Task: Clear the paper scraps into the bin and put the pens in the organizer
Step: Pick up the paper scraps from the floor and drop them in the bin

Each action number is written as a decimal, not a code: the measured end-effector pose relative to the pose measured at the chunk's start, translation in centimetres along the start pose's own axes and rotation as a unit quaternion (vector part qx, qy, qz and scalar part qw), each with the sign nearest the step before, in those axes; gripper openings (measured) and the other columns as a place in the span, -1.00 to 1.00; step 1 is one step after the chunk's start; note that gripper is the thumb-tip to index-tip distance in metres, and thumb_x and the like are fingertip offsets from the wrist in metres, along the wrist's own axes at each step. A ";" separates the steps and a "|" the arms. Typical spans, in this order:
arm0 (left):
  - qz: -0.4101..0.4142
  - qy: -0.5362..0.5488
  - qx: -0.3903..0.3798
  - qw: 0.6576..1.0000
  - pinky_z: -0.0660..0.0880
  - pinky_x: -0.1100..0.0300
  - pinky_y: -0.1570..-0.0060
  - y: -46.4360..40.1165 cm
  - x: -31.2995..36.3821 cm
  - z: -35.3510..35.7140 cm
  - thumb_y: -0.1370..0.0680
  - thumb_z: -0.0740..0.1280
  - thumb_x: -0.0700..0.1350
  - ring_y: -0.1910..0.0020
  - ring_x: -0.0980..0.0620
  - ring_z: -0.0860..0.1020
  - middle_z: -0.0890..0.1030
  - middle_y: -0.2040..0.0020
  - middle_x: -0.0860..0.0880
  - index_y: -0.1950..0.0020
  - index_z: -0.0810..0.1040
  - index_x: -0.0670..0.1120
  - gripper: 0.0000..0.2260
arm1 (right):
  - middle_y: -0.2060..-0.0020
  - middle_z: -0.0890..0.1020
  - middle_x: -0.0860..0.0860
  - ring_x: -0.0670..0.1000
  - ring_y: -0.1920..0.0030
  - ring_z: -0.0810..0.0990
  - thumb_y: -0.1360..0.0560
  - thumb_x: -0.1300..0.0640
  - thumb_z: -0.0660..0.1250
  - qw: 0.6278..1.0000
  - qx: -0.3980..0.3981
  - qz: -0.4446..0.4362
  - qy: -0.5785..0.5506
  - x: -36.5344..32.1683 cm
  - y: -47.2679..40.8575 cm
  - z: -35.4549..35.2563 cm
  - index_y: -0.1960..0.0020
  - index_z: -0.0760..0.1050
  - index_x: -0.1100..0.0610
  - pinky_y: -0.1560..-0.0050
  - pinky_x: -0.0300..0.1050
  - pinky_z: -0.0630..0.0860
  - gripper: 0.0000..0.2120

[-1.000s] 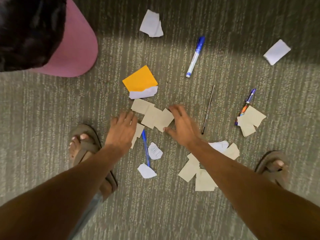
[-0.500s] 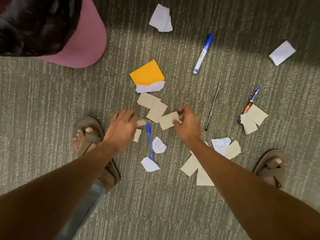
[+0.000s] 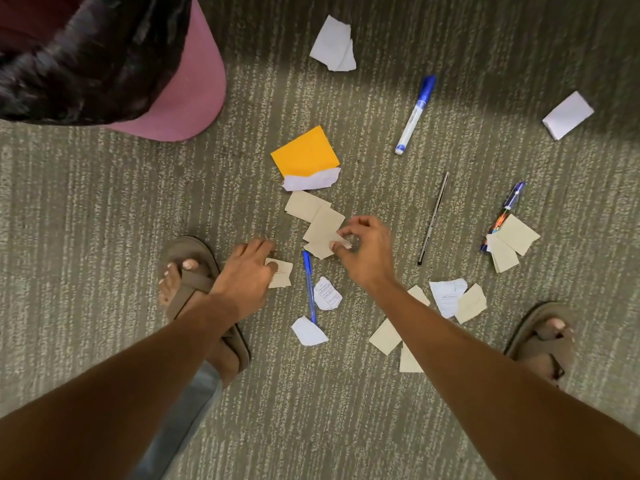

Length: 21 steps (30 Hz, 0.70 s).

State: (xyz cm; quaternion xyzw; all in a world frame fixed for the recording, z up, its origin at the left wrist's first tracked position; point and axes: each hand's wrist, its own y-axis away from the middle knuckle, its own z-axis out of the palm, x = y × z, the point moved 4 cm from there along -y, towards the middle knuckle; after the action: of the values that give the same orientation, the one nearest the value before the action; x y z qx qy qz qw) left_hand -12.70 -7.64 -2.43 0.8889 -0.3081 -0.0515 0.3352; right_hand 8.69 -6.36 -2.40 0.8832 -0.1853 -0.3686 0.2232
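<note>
Blue pen (image 3: 309,287) lengthwise between both hands (cap end away)

Matt ribbed carpet (image 3: 346,410), matt paper scraps (image 3: 313,204), glossy bin liner (image 3: 86,53)

Left hand (image 3: 246,271) curled knuckles-up, right hand (image 3: 367,252) with fingers (image 3: 341,233) pinched, both arms outstretched.

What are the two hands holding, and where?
Right hand pinches a tan scrap by its right edge. Left hand grips small tan scraps by their left ends.
</note>
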 end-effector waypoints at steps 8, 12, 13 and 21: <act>-0.015 -0.057 0.003 0.998 0.27 -0.10 -0.31 -1.3 0.4 -0.1 -0.40 0.33 -0.18 -0.24 -0.12 0.40 0.52 -0.17 -0.07 -0.13 0.57 -0.05 -0.70 | -0.22 0.57 0.02 0.10 -0.23 0.43 -0.42 0.13 0.50 0.989 0.019 -0.073 0.130 -2.0 -1.3 2.4 -0.14 0.59 0.15 -0.15 0.01 0.50 -0.70; -0.035 0.008 -0.004 0.999 0.35 -0.02 -0.20 -1.4 0.5 0.1 -0.36 0.41 -0.22 -0.12 -0.09 0.51 0.60 -0.07 -0.07 -0.22 0.37 -0.07 -0.54 | -0.14 0.56 0.03 0.09 -0.22 0.40 -0.42 0.10 0.51 0.987 0.005 -0.052 0.153 -1.9 -1.5 2.9 -0.08 0.59 0.12 -0.14 0.01 0.50 -0.74; -0.048 0.052 -0.010 0.997 0.38 0.01 -0.17 -1.4 0.3 0.3 -0.39 0.42 -0.23 -0.07 -0.09 0.55 0.62 -0.05 -0.08 -0.25 0.33 -0.07 -0.52 | -0.14 0.56 0.03 0.09 -0.22 0.40 -0.42 0.10 0.50 0.986 -0.001 -0.050 0.156 -2.0 -1.5 2.9 -0.08 0.59 0.11 -0.16 -0.02 0.48 -0.74; -0.109 0.444 -0.034 0.889 0.39 0.21 0.09 -3.6 -4.4 -1.9 -0.51 0.35 -0.26 0.01 -0.04 0.58 0.64 0.05 -0.03 -0.02 0.65 -0.11 -0.86 | 0.25 0.61 -0.03 -0.12 0.30 0.52 -0.31 0.25 0.58 0.997 -0.055 0.049 -0.006 -1.7 -2.7 1.5 0.21 0.56 0.06 0.22 -0.17 0.51 -0.78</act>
State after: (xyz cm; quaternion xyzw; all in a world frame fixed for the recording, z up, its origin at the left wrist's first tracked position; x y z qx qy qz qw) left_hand -13.85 -1.91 -3.69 0.8350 -0.0267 0.3017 0.4594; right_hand 6.90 -3.70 -3.85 0.8570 -0.2093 -0.3723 0.2884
